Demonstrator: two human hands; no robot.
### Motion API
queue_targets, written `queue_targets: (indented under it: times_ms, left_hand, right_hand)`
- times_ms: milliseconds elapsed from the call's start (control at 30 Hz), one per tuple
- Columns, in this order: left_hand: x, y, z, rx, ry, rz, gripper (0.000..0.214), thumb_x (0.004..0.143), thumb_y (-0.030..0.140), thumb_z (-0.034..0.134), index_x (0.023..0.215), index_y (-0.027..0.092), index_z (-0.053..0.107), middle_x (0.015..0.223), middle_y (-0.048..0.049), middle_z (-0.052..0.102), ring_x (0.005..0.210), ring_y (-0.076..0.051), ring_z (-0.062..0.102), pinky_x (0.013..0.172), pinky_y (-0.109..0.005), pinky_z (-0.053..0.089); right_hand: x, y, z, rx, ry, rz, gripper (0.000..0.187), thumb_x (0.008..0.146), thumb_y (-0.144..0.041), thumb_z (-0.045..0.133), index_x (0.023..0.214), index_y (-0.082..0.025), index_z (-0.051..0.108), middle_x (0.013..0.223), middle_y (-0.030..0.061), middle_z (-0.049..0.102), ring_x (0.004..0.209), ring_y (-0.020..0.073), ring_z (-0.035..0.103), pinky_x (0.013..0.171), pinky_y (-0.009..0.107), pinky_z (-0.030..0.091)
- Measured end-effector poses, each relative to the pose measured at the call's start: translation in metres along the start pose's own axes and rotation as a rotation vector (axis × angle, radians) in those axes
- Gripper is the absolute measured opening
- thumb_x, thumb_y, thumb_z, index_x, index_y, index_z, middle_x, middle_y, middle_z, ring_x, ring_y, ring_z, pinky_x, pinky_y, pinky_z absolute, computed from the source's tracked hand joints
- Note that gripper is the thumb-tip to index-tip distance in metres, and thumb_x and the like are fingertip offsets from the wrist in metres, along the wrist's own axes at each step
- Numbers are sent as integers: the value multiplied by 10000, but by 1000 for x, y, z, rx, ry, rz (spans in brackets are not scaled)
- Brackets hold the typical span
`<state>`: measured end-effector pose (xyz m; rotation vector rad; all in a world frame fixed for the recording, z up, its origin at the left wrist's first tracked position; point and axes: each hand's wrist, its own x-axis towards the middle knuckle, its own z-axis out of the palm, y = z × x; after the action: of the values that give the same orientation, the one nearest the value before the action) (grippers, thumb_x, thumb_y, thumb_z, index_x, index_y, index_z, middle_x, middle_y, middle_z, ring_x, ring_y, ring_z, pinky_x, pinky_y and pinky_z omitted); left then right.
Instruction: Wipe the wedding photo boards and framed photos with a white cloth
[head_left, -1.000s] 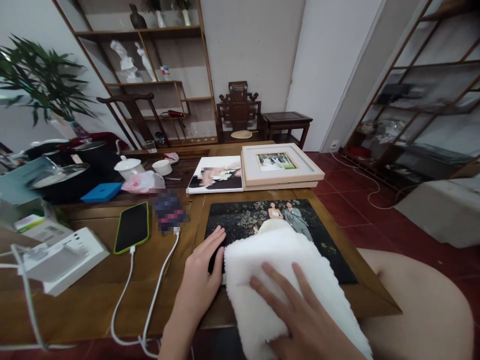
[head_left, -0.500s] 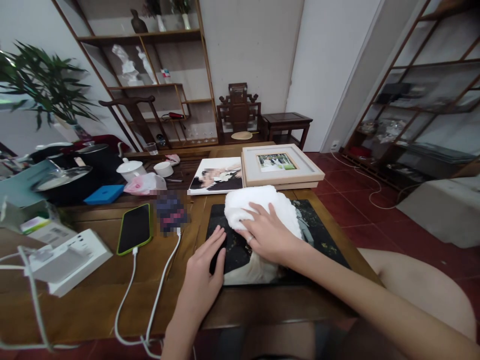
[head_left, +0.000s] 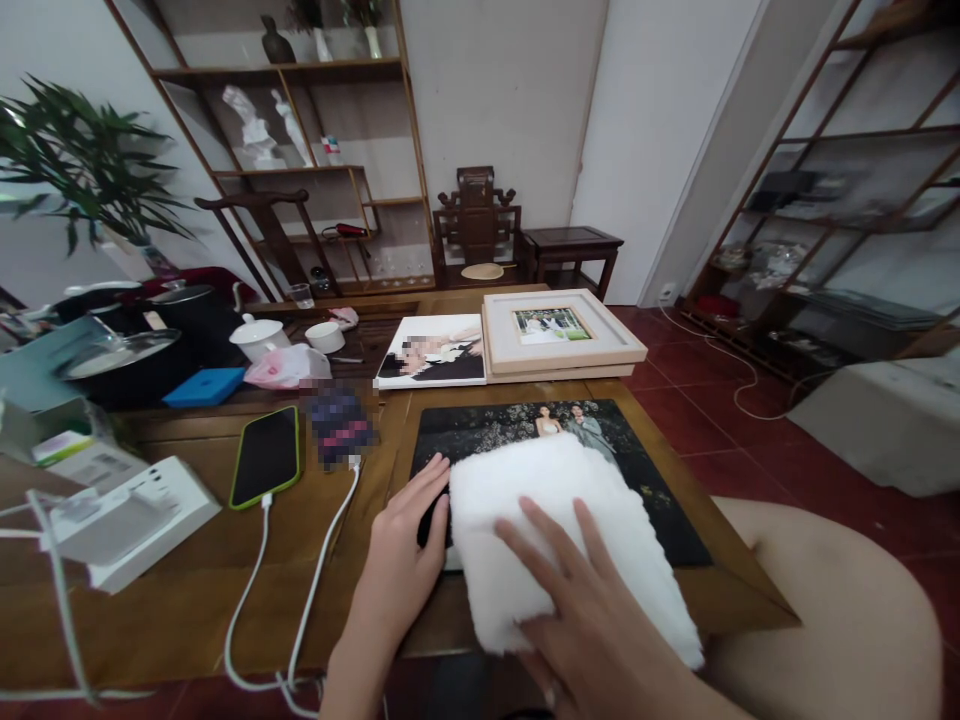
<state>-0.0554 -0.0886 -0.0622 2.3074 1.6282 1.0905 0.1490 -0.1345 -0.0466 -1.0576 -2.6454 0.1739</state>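
A dark glossy photo panel (head_left: 667, 510) lies flat on the wooden table, printed with a couple in wedding clothes among blossoms. My left hand (head_left: 409, 530) rests on its left edge, fingers stretched out and nothing held. A fluffy white cloth (head_left: 555, 470) covers the panel's middle and near side, its lower part reaching past the table's front edge. My right hand (head_left: 577, 580) has hold of this cloth, fingers spread over its top and the thumb side near its lower edge. Some of the right hand is blurred by motion.
Behind the panel are a white-edged photo print (head_left: 431, 350) and a light wooden picture frame (head_left: 562, 330). To the left lie a green-cased phone (head_left: 266, 455) on a white cable, a white box (head_left: 150, 525), a blue box (head_left: 202, 388) and a dark pot (head_left: 127, 365). A beige stool (head_left: 832, 590) stands at right.
My right hand has drawn the white cloth towards me, from the panel's far part to its near edge, uncovering the printed couple. The left hand has stayed in place.
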Motion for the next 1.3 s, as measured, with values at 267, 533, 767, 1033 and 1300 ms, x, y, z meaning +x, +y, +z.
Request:
queue_targets:
  times_ms: [267, 533, 767, 1033, 1300]
  left_hand:
    - [0, -3, 4, -5, 28, 19, 315, 900, 226, 455, 1115, 118, 657, 1205, -127, 648, 1146, -237, 595, 974, -423, 492]
    - [-4, 1, -1, -67, 6, -25, 368, 927, 254, 415, 1248, 174, 575, 1326, -91, 566, 1253, -222, 500, 1051, -399, 412]
    - [-8, 5, -5, -255, 135, -91, 471, 974, 360, 272, 1424, 246, 354, 1479, -37, 384, 1361, -220, 340, 1130, -413, 265]
    - [-8, -1, -3, -275, 243, -150, 569, 959, 491, 165, 1431, 231, 348, 1503, -35, 345, 1382, -242, 295, 1150, -412, 207]
    - [-4, 8, -5, -143, 142, -83, 395, 957, 319, 357, 1306, 218, 511, 1446, -55, 437, 1325, -198, 407, 1101, -385, 325]
  right_hand:
    - [-12, 30, -18, -98, 14, 116, 230, 881, -254, 472, 855, -217, 698, 1438, 69, 424, 1340, 367, 296, 1013, 702, 232]
    - [56, 50, -21, -100, 3, 232, 313, 941, -286, 399, 1095, -211, 662, 1411, 82, 460, 1344, 363, 280, 1031, 686, 186]
    - [85, 29, -9, -19, -34, -26, 336, 944, -349, 407, 1124, -196, 646, 1434, 106, 426, 1360, 375, 233, 1034, 698, 149]
    - [53, 6, -24, 78, -122, -254, 256, 915, -329, 459, 949, -221, 689, 1429, 60, 435, 1360, 354, 241, 1032, 711, 153]
    - [7, 5, -20, 65, -216, -231, 265, 870, -422, 536, 853, -237, 724, 1472, 61, 372, 1351, 419, 235, 983, 764, 183]
